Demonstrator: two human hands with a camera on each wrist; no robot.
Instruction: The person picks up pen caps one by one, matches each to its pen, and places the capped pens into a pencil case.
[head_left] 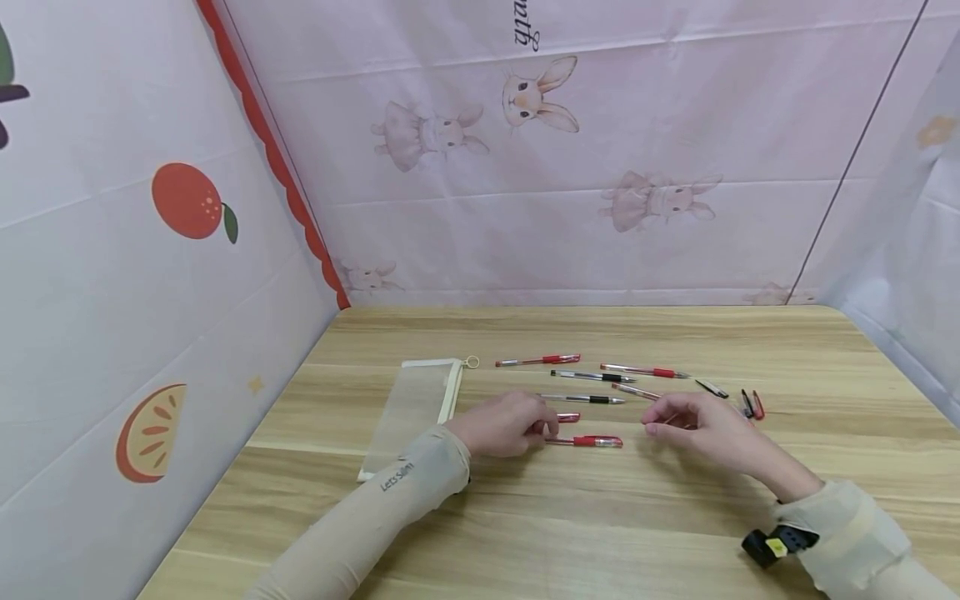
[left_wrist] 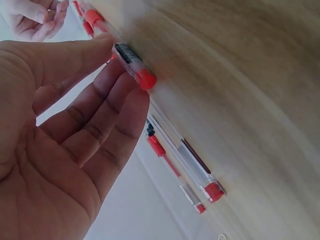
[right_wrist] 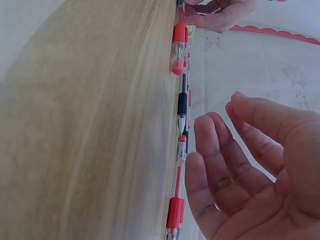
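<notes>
My left hand (head_left: pixel 506 423) pinches the back end of a red gel pen (head_left: pixel 598 442) between thumb and fingers, beside the pouch. In the left wrist view the pen's red end plug (left_wrist: pixel 146 80) and its label stick out past the fingertips. Another red pen (head_left: pixel 569 417) lies just behind it, partly hidden by this hand. My right hand (head_left: pixel 701 425) hovers over the table to the right, fingers loosely bent and nothing held. Close to its fingers lies a red pen (head_left: pixel 630 390), its far part hidden by the hand.
A pale zip pouch (head_left: pixel 408 408) with a ring pull lies at the left. Behind the hands are black pens (head_left: pixel 592 377) (head_left: pixel 600 400) and red pens (head_left: pixel 540 360) (head_left: pixel 645 371). Loose black caps (head_left: pixel 711 388) (head_left: pixel 746 403) and a red cap (head_left: pixel 758 406) lie at right.
</notes>
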